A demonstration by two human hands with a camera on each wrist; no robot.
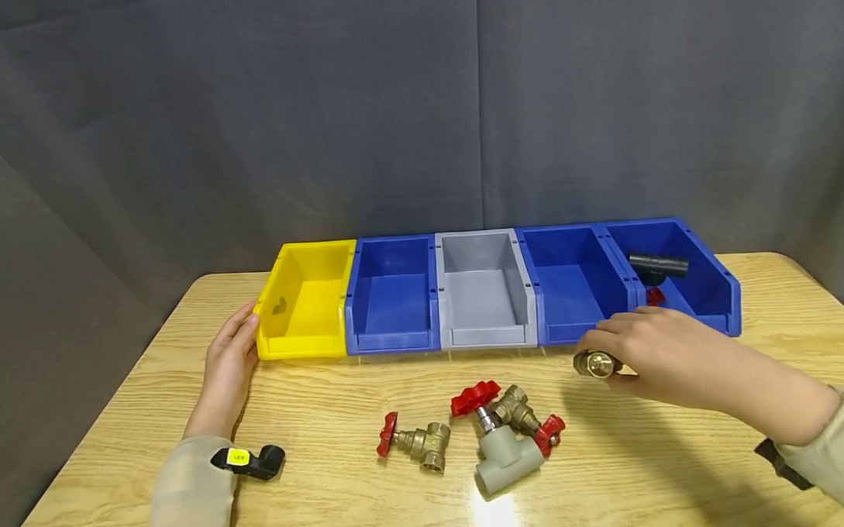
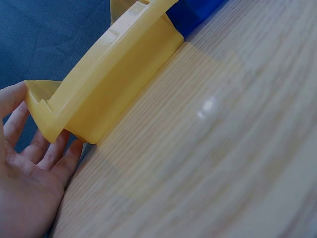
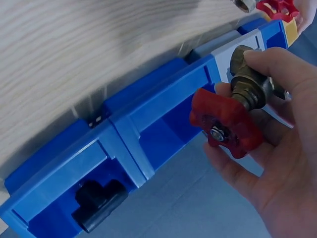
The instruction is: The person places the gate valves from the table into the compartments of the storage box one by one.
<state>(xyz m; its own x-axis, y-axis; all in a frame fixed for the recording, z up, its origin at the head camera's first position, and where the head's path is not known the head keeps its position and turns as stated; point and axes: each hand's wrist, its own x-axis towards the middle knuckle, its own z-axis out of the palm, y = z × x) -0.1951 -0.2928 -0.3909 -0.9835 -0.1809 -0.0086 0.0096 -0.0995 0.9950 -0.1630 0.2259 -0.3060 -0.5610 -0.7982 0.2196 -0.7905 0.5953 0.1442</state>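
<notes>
My right hand (image 1: 659, 356) grips a brass gate valve (image 1: 597, 364) in the air in front of the blue bins on the right. In the right wrist view, thumb and fingers are curled round its brass body, and its red handwheel (image 3: 225, 119) faces the camera. My left hand (image 1: 228, 367) rests against the left side of the yellow bin (image 1: 302, 347), its fingers loosely extended along the wall. Near the table's middle lie a brass valve (image 1: 428, 445), another brass valve (image 1: 514, 408) and a grey plastic tee valve (image 1: 507, 456), all with red handwheels.
The row of bins continues with a blue bin (image 1: 393, 341), a grey bin (image 1: 487, 336), another blue bin (image 1: 567, 332) and the rightmost blue bin (image 1: 733, 307). That last one holds a black pipe tee (image 1: 659, 265) and something red (image 1: 655, 296). A dark curtain (image 1: 389, 109) hangs behind.
</notes>
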